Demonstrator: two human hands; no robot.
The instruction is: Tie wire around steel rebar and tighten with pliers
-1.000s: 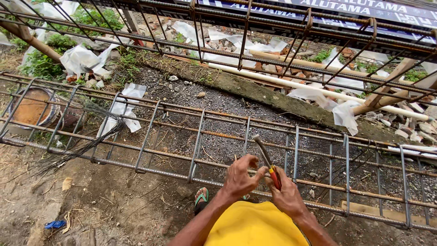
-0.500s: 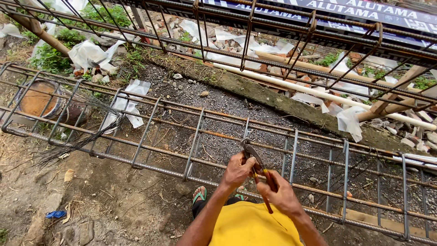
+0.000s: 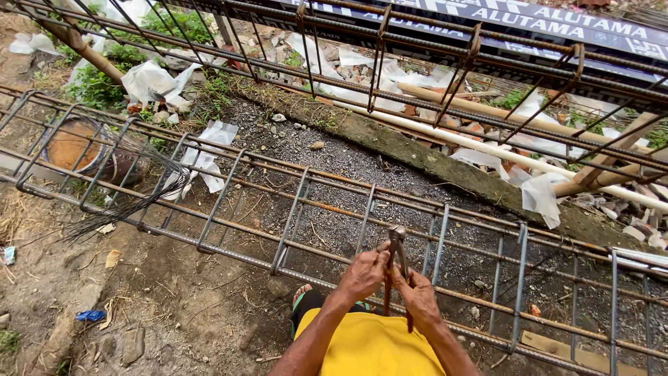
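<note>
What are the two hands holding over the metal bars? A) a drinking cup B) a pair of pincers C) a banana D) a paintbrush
B: the left hand and right hand both grip the handles of the pincers, whose metal head points up by the rebar cage.

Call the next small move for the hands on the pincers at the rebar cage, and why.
Probably a twist of the pincers about their head. Both the left hand and right hand grip the handles, and the head stands upright at a stirrup-and-bar crossing on the rebar cage, so the bite looks set. Whether tie wire is in the jaws is too small to tell.
</note>
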